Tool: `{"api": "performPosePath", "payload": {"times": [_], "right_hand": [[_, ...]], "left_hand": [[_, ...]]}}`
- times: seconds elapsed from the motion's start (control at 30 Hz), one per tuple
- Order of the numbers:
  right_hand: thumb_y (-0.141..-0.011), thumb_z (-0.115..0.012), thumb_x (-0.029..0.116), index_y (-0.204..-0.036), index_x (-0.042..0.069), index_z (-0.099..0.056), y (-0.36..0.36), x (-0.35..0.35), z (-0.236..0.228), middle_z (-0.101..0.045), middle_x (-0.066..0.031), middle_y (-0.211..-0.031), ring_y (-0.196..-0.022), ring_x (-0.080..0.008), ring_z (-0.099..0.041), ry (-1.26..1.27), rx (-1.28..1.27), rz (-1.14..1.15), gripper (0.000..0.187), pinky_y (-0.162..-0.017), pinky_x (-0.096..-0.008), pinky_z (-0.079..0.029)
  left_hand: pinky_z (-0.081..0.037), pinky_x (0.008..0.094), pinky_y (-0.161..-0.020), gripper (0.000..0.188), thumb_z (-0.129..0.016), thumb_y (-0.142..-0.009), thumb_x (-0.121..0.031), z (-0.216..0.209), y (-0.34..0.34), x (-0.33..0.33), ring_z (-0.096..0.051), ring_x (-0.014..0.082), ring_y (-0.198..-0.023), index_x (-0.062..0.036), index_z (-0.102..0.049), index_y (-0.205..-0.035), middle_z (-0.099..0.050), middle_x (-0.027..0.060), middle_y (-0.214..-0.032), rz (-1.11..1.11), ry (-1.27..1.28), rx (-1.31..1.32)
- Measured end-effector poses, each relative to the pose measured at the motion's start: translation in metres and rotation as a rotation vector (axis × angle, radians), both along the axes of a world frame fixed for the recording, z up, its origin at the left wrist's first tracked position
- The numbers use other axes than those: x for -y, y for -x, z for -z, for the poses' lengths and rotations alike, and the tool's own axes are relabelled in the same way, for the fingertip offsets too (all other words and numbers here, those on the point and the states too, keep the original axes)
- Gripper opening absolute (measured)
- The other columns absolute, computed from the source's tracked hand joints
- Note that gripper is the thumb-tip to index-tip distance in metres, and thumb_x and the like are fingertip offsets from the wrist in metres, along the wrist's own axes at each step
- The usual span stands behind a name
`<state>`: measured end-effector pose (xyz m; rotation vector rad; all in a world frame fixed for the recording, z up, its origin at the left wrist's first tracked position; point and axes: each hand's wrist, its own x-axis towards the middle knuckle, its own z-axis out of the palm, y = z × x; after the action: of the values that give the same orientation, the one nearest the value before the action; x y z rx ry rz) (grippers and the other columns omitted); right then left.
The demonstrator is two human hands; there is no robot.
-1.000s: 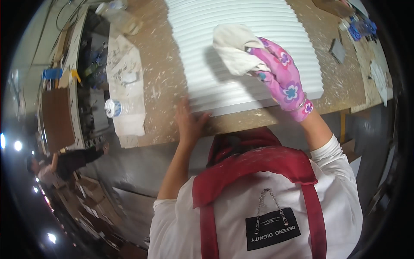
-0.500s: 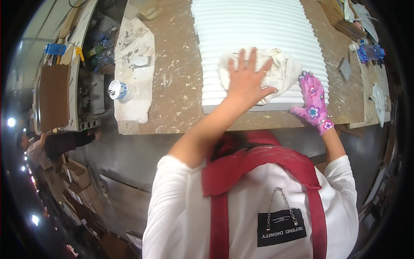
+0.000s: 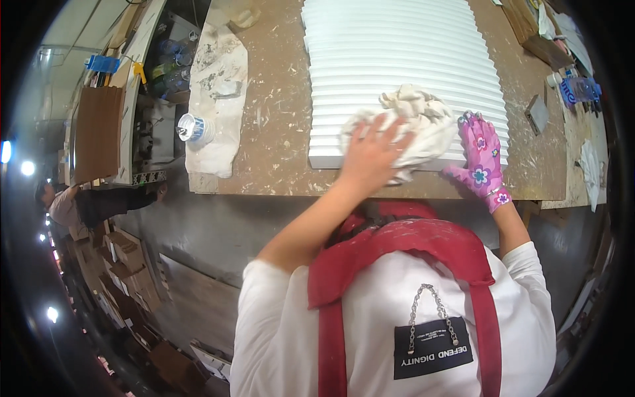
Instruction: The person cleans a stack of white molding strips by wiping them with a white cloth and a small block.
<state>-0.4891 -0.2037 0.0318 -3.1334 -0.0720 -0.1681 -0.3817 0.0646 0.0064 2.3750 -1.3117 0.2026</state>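
Your left hand (image 3: 376,153) is resting on the near-left part of the bunched off-white cloth (image 3: 428,129); I can't tell if the fingers are gripping it. The cloth is lying over the near edge of the white ribbed panel (image 3: 397,53), between your hands. Your right hand (image 3: 481,159), in a pink floral glove, is lying spread on the panel's near-right corner, just right of the cloth, gripping nothing. The panel is sitting on the brown table (image 3: 274,142).
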Motion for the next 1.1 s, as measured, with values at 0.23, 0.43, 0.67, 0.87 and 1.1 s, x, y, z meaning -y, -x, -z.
{"api": "performPosePath", "payload": {"times": [0.23, 0.43, 0.67, 0.87, 1.1], "right_hand": [[-0.066, -0.066, 0.073, -0.141, 0.003, -0.044, 0.001, 0.0, -0.003, -0.042, -0.019, -0.147, -0.141, -0.0375, -0.032, -0.069, -0.004, 0.033, 0.105, -0.117, -0.0512, -0.021], [-0.068, -0.06, 0.078, -0.141, 0.003, -0.045, 0.002, 0.001, -0.001, -0.042, -0.0215, -0.146, -0.14, -0.0383, -0.033, -0.045, -0.007, 0.026, 0.106, -0.116, -0.0524, -0.021], [-0.066, -0.068, 0.07, -0.142, 0.005, -0.044, 0.002, 0.0, -0.001, -0.039, -0.018, -0.149, -0.142, -0.0351, -0.03, -0.085, -0.007, 0.045, 0.103, -0.118, -0.0503, -0.018], [-0.065, -0.072, 0.066, -0.142, 0.005, -0.045, 0.001, -0.001, -0.007, -0.04, -0.0187, -0.149, -0.142, -0.0356, -0.032, -0.087, -0.069, 0.086, 0.102, -0.119, -0.0498, -0.018], [-0.07, -0.062, 0.072, -0.141, 0.001, -0.045, 0.0, -0.003, -0.007, -0.038, -0.0202, -0.15, -0.14, -0.039, -0.032, -0.01, -0.043, 0.026, 0.102, -0.117, -0.0517, -0.021]], "left_hand": [[-0.041, 0.0429, -0.105, 0.045, -0.066, -0.085, -0.012, -0.005, -0.064, -0.171, -0.052, 0.036, -0.121, -0.0017, -0.059, -0.129, -0.058, 0.0183, -0.128, -0.772, -0.096, -0.247], [-0.04, 0.0489, -0.104, 0.051, -0.073, -0.077, -0.028, -0.042, -0.025, -0.005, -0.051, 0.036, -0.123, -0.0102, -0.062, -0.124, -0.057, 0.0173, -0.131, -0.168, 0.347, -0.232], [-0.038, 0.0535, -0.103, 0.05, -0.068, -0.085, -0.022, 0.012, -0.031, -0.076, -0.049, 0.0365, -0.123, -0.0115, -0.056, -0.132, -0.052, 0.0178, -0.133, -0.172, 0.171, 0.035], [-0.044, 0.0466, -0.098, 0.052, -0.072, -0.079, -0.013, -0.042, -0.059, -0.097, -0.055, 0.0362, -0.113, -0.0066, -0.057, -0.128, -0.059, 0.0182, -0.12, -0.376, 0.163, 0.109], [-0.033, 0.0607, -0.105, 0.057, -0.074, -0.078, -0.034, -0.018, -0.009, 0.055, -0.041, 0.0381, -0.131, -0.0194, -0.06, -0.131, -0.053, 0.0097, -0.134, 0.08, 0.006, -0.08]]}}
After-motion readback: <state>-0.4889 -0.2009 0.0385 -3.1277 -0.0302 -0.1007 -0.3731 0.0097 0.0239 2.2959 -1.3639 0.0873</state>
